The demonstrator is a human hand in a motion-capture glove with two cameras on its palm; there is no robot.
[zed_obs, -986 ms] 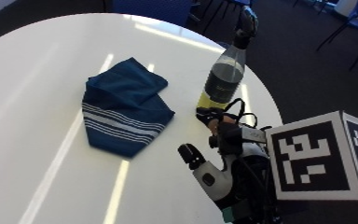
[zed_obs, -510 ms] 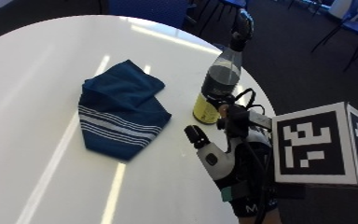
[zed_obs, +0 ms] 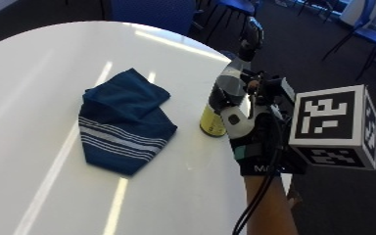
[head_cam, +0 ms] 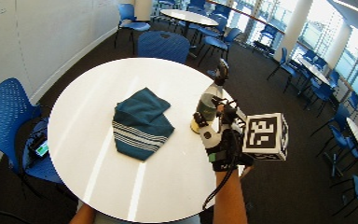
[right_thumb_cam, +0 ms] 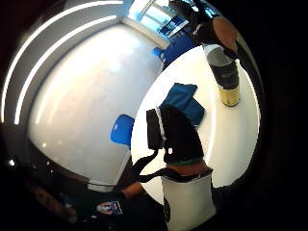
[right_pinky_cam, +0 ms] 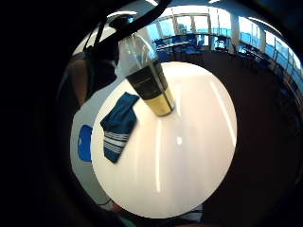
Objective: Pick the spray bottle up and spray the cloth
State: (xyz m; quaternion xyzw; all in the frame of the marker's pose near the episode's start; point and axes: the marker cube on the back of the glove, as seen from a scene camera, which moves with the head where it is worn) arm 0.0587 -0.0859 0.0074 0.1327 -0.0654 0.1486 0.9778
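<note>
The spray bottle (zed_obs: 230, 95) stands upright on the round white table (zed_obs: 38, 63), right in front of the gloved right hand (zed_obs: 256, 139) and near the table's edge. It has a clear upper body, a dark label band, a yellowish base and a black trigger head at the top. In the little-finger-side palm view the bottle (right_pinky_cam: 149, 80) rises large and close to the palm, its base planted on the table (right_pinky_cam: 189, 156); the thumb-side palm view shows it (right_thumb_cam: 224, 77) standing free a little way off, past the black-gloved thumb (right_thumb_cam: 175, 132).

The right hand reaches toward the bottle's lower half, palm facing it. From the outside view the hand sits just beside the bottle, perhaps touching it, but I cannot tell whether the fingers are wrapped around it or not; the rig on the back of the hand hides them.

Beyond the bottle, on the side away from the hand's wrist and toward the table's middle, lies the cloth (zed_obs: 123, 127), a crumpled dark blue towel with white stripes along one end, well apart from the hand. It lies flat on the table, apart from the bottle.

Blue chairs (head_cam: 160, 44) stand around the table on the dark floor.
</note>
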